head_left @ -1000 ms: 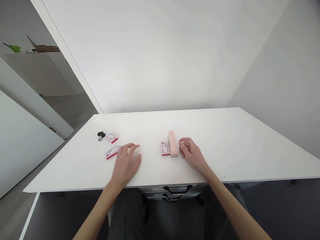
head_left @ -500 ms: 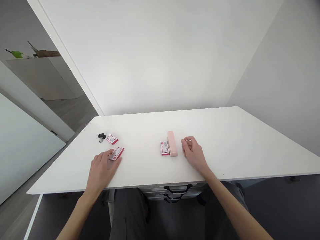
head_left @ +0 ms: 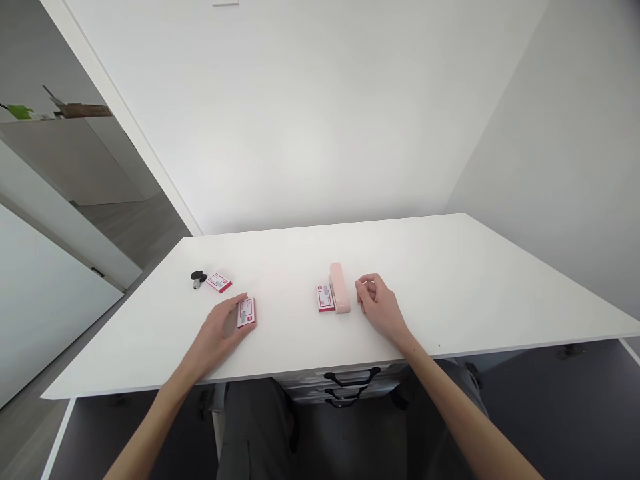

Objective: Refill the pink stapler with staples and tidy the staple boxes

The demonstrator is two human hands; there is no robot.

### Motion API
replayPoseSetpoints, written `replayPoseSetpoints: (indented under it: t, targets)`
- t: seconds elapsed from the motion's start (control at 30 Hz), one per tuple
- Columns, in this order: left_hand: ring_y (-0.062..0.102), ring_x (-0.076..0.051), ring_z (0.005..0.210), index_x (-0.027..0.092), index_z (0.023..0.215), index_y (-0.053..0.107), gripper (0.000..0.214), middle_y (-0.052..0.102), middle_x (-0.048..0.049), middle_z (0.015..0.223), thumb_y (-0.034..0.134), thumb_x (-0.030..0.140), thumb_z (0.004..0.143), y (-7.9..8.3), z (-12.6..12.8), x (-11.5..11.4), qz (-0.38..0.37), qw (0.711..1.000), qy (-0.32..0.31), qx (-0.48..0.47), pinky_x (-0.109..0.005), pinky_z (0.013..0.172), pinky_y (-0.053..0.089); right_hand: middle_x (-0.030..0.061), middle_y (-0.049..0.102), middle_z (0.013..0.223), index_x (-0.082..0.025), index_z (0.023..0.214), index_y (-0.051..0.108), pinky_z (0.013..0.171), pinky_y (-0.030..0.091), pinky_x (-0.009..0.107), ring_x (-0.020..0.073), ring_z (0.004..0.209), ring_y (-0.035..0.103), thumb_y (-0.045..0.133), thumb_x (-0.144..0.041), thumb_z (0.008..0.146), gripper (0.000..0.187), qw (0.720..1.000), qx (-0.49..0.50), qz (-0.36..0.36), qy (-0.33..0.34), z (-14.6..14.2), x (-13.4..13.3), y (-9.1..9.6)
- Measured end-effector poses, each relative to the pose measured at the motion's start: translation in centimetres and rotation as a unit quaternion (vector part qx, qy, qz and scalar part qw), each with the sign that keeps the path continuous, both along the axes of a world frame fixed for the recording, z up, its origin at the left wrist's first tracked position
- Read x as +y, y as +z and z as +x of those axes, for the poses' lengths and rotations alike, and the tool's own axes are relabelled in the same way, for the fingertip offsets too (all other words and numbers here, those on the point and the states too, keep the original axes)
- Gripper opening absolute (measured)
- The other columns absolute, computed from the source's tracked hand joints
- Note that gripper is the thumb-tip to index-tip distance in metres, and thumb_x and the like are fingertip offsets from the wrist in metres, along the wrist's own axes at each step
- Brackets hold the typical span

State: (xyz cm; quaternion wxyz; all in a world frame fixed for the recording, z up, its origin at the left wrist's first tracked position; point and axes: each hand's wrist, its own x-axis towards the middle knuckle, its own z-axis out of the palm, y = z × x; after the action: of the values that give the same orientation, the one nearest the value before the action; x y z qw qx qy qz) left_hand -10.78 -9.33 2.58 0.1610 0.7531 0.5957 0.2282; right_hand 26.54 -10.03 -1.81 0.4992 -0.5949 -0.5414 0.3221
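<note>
My left hand [head_left: 220, 331] rests on the white table [head_left: 450, 280] with its fingers round a small red-and-white box [head_left: 246, 312], thumb on the far side. My right hand [head_left: 379, 306] lies curled just right of a pink stapler [head_left: 339, 296], fingers closed, not touching it, with nothing visible in them. A second red-and-white box [head_left: 325, 298] lies against the stapler's left side. A third box [head_left: 219, 283] sits at the far left beside a small black object [head_left: 197, 278].
A white wall stands behind the table. Black drawer handles [head_left: 347, 381] show under the table's front edge. At the left the floor drops away past a white partition, with a shelf bearing a cardboard box [head_left: 80, 110].
My left hand swung left to the box near the table's left side, took hold of it, and slid it right and turned it. My right hand stayed beside the stapler.
</note>
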Motion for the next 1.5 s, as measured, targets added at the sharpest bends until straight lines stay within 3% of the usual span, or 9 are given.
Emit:
replayPoseSetpoints:
  t: [0.33, 0.57, 1.0, 1.17, 1.3, 1.5]
  targets:
    - [0.061, -0.025, 0.123, 0.029, 0.143, 0.050, 0.061, 0.057, -0.0067, 0.149, 0.070, 0.046, 0.088, -0.6, 9.2, 0.9, -0.035, 0.984, -0.113, -0.130, -0.044, 0.108, 0.049, -0.0019, 0.063, 0.071, -0.026, 0.103, 0.054, 0.062, 0.043, 0.031, 0.0189, 0.060, 0.055, 0.049, -0.063, 0.097, 0.037, 1.000, -0.006, 0.000, 0.009, -0.1, -0.2, 0.4]
    - [0.054, -0.027, 0.135, 0.029, 0.140, 0.051, 0.058, 0.056, -0.0073, 0.148, 0.072, 0.043, 0.088, -1.4, 12.7, 2.9, -0.004, 0.978, -0.135, -0.156, -0.046, 0.113, 0.044, -0.0029, 0.062, 0.071, -0.026, 0.104, 0.054, 0.060, 0.043, 0.030, 0.0170, 0.058, 0.053, 0.050, -0.064, 0.097, 0.038, 1.000, 0.017, -0.001, 0.016, -0.1, 0.0, 0.3]
    - [0.049, -0.029, 0.140, 0.033, 0.141, 0.051, 0.063, 0.056, -0.0051, 0.148, 0.077, 0.045, 0.085, -1.9, 14.5, 4.1, -0.015, 0.974, -0.184, -0.130, -0.046, 0.115, 0.042, -0.0022, 0.063, 0.070, -0.027, 0.103, 0.054, 0.060, 0.044, 0.031, 0.0183, 0.058, 0.054, 0.049, -0.067, 0.096, 0.040, 1.000, 0.000, -0.006, 0.013, -0.1, 0.1, 0.4]
    - [0.048, -0.030, 0.140, 0.035, 0.145, 0.048, 0.072, 0.052, -0.0055, 0.152, 0.079, 0.050, 0.082, -2.2, 14.1, 4.0, -0.014, 0.977, -0.164, -0.135, -0.047, 0.114, 0.043, -0.0017, 0.063, 0.070, -0.027, 0.102, 0.054, 0.060, 0.044, 0.031, 0.0188, 0.058, 0.054, 0.048, -0.069, 0.095, 0.043, 1.000, 0.001, -0.011, 0.014, -0.1, 0.0, 0.7]
    - [0.055, -0.030, 0.134, 0.031, 0.146, 0.047, 0.076, 0.058, -0.0080, 0.145, 0.080, 0.049, 0.080, -2.6, 14.1, 4.1, -0.024, 0.980, -0.139, -0.138, -0.047, 0.111, 0.045, -0.0020, 0.063, 0.071, -0.027, 0.102, 0.054, 0.059, 0.045, 0.031, 0.0178, 0.056, 0.054, 0.049, -0.068, 0.096, 0.042, 1.000, 0.008, -0.017, 0.017, -0.1, 0.0, 0.7]
    - [0.057, -0.030, 0.130, 0.031, 0.143, 0.051, 0.075, 0.060, -0.0078, 0.140, 0.082, 0.050, 0.078, -2.8, 14.2, 4.1, -0.018, 0.978, -0.150, -0.142, -0.047, 0.109, 0.047, -0.0018, 0.064, 0.070, -0.026, 0.103, 0.055, 0.058, 0.046, 0.030, 0.0173, 0.056, 0.055, 0.049, -0.066, 0.097, 0.041, 1.000, -0.001, -0.014, 0.015, -0.1, 0.0, 0.5]
